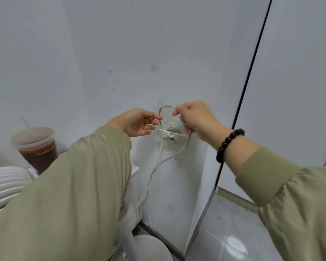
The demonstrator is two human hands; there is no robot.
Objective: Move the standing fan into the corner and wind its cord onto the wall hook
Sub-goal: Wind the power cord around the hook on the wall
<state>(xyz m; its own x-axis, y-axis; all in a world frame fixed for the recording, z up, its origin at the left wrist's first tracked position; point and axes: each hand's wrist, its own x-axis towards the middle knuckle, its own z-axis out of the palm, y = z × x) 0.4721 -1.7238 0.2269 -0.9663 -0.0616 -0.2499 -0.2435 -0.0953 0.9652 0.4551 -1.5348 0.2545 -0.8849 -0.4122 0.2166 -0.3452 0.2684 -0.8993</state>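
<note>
The wall hook (170,134) sits between the two hands, low on the white wall (120,53), and the next turn of the winding depends on that spot. From the left hand (139,122) the hook lies toward 4 o'clock, just off the fingertips. From the right hand (195,117) it lies toward 7 o'clock, tucked right under the knuckles, so the right hand is the nearer one. The left hand is relaxed, with its fingers stretched out toward the hook and nothing clearly in them. The right hand has its fingers curled and seems to pinch the cord (154,169) up at 12 o'clock from the hook, though blur there makes the grasp hard to confirm. A few turns appear already wrapped around the hook's stem. From there two strands of the cord drop along a steep line toward 7 o'clock, join lower down, and pass behind the left sleeve. The fan (6,185) stands close by at 8 o'clock from the hook, its ribbed white head at the left edge and its round foot on the floor near the corner. My guess is the next loop goes over the top of the hook from the right side, carried round toward 6 o'clock. A lidded cup (36,146) of dark drink stands at 9 o'clock, and a dark bead bracelet (228,146) circles the right wrist
</note>
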